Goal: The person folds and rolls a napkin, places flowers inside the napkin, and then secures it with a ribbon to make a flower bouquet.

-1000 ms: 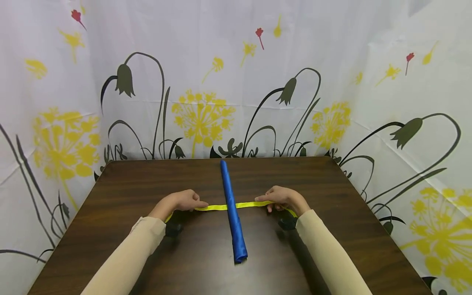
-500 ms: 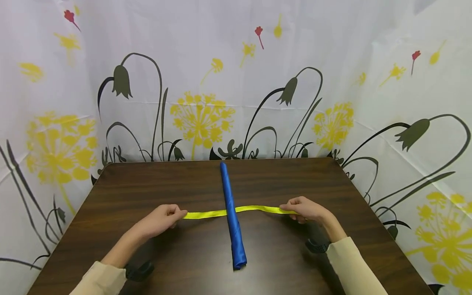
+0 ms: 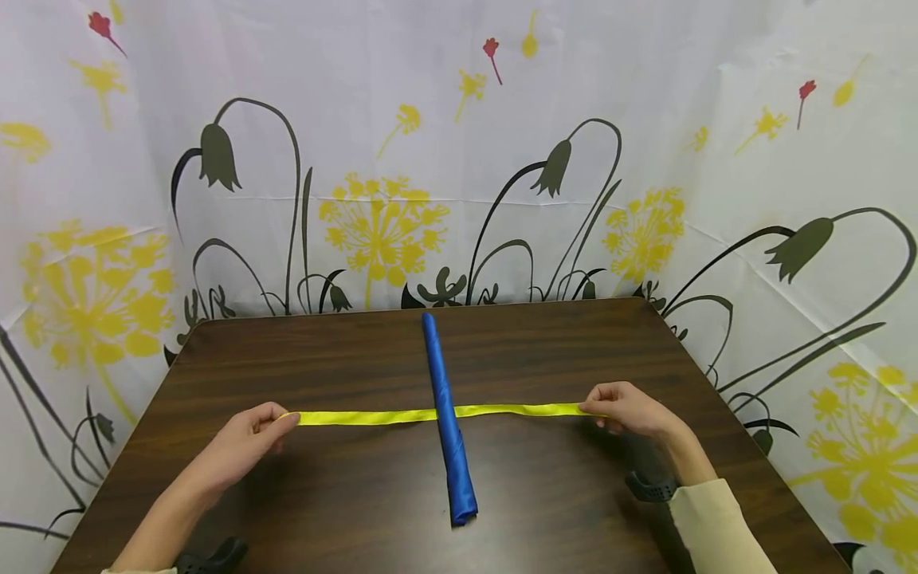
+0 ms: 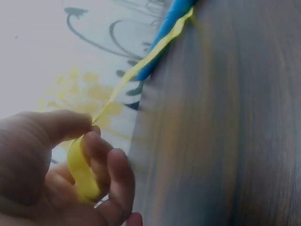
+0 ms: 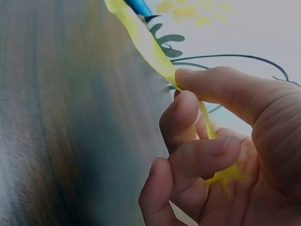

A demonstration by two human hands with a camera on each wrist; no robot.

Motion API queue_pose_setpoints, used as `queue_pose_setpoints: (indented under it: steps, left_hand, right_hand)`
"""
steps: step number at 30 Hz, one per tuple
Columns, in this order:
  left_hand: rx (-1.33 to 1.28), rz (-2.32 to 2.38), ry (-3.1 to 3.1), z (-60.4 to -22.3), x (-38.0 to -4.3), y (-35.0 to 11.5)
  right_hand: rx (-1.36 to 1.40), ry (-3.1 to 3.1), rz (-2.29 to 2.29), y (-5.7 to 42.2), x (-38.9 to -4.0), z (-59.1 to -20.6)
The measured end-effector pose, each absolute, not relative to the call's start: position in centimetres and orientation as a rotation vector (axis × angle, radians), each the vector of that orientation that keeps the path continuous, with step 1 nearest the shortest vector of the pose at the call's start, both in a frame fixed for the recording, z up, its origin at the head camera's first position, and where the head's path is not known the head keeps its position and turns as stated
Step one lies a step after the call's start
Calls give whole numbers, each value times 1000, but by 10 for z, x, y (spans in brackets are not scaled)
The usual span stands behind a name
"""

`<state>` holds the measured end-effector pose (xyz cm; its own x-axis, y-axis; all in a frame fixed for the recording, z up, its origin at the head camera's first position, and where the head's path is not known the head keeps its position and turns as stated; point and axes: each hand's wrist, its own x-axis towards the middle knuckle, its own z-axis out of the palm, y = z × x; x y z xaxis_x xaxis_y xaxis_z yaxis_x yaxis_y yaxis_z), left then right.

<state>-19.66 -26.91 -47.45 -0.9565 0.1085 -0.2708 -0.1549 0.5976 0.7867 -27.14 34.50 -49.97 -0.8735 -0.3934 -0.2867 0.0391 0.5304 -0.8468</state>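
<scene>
A yellow ribbon (image 3: 358,417) stretches sideways and passes beneath a long rolled blue cloth (image 3: 446,422), which lies front to back on the table. My left hand (image 3: 247,442) pinches the ribbon near its left end between thumb and forefinger; in the left wrist view a short tail of ribbon (image 4: 81,169) curls inside the palm. On the other side, my right hand (image 3: 634,410) pinches the right end the same way. Its frayed tip (image 5: 225,176) hangs within the palm in the right wrist view. Both stretches of ribbon look nearly straight, the right one slightly bowed.
The dark wooden table (image 3: 337,351) has its far edge against a white curtain (image 3: 430,64) printed with flowers. Dark wrist-worn devices (image 3: 651,486) sit under both forearms, and beige sleeves (image 3: 720,530) cover the arms.
My hands have moved far apart, the left one leftward and the right one rightward. Between them, more ribbon now shows on each side of the blue roll, which stays in place.
</scene>
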Motion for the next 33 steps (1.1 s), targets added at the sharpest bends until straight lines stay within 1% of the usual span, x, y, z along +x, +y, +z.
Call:
queue_pose_setpoints:
  steps: [3, 7, 9, 12, 15, 17, 21, 24, 27, 33]
  left_hand:
    - [-113, 1316, 2579, -478, -198, -276]
    - [-228, 1428, 2559, -481, -198, -276]
    - [-273, 1627, 2445, -483, -198, -273]
    - [-294, 2059, 2147, -486, -197, -267]
    - [-221, 2416, 1850, -486, -198, -256]
    - [-151, 2505, 1801, -485, -199, -247]
    - [-60, 2504, 1891, -478, -206, -227]
    - [-41, 2462, 1977, -471, -213, -209]
    - [-10, 2362, 2133, -459, -222, -188]
    - [162, 2137, 2407, -432, -233, -140]
  right_hand:
    - [-296, 2334, -1326, 350, -272, -497]
    - [-232, 2373, -1370, 355, -272, -495]
    - [-208, 2396, -1402, 355, -273, -496]
    - [-198, 2414, -1463, 352, -274, -495]
    - [-213, 2415, -1541, 347, -273, -492]
    - [-227, 2427, -1581, 341, -272, -488]
    - [-242, 2474, -1674, 324, -269, -477]
    - [-280, 2495, -1735, 306, -267, -465]
    - [-408, 2524, -1748, 283, -265, -447]
    - [-806, 2543, -1655, 226, -263, -406]
